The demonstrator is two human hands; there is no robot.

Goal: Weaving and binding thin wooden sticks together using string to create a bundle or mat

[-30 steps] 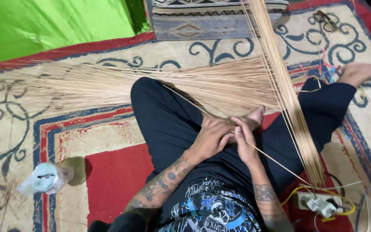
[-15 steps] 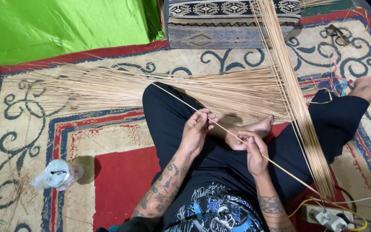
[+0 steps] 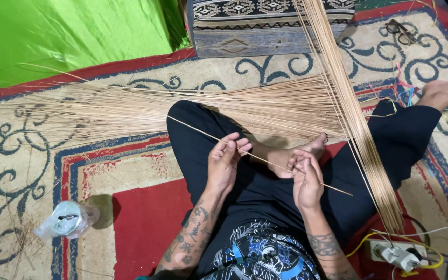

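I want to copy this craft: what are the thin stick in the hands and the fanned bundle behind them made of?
The thin tan stick held by left hand and right hand looks like dried plant fibre, perhaps palm-leaf midrib: matte, straw-coloured, slender. The fanned bundle of tan sticks looks the same.

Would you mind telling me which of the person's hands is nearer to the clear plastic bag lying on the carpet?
Left. The left hand pinches the thin stick over the lap, on the side of the plastic bag; the right hand holds the stick farther away, across the lap.
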